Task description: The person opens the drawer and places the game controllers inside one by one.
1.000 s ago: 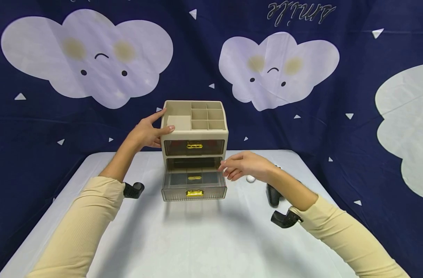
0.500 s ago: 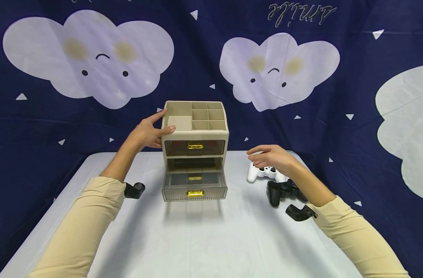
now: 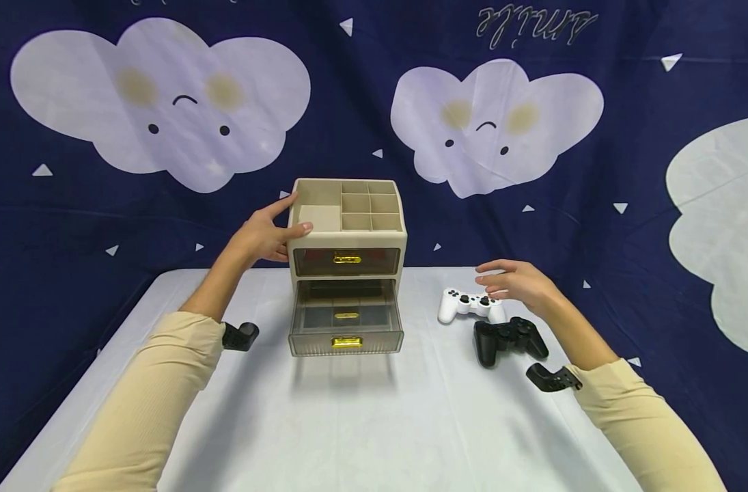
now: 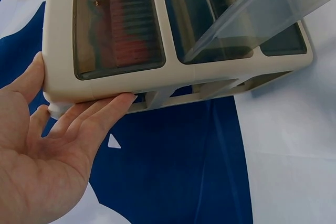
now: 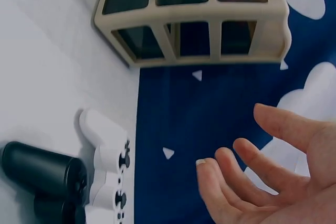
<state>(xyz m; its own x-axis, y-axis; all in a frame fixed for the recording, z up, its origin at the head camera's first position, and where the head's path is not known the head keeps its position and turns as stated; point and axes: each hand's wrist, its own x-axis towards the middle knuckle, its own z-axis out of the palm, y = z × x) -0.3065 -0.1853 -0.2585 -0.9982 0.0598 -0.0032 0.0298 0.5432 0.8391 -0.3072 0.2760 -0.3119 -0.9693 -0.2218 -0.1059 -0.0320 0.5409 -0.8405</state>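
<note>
A beige desktop drawer organizer [image 3: 349,238] stands on the table, its top divided into compartments. My left hand [image 3: 261,237] holds its upper left side, thumb over the top edge and other fingers along the side wall, as the left wrist view [image 4: 68,150] also shows. The clear middle drawer [image 3: 346,342] is pulled out; the top drawer [image 3: 347,262], with something reddish behind its front, is closed. My right hand [image 3: 518,281] hovers with nothing in it, fingers loosely bent, above a white game controller [image 3: 470,305]. A black game controller [image 3: 510,338] lies just in front of that one.
The white-covered table [image 3: 374,417] ends at a dark blue cloth [image 3: 349,82] printed with clouds, which hangs right behind the organizer. Black wrist mounts [image 3: 552,378] stick out from both sleeves.
My right hand has moved right, away from the pulled-out drawer, to above the controllers, which it partly hid before. The left hand keeps its place on the organizer.
</note>
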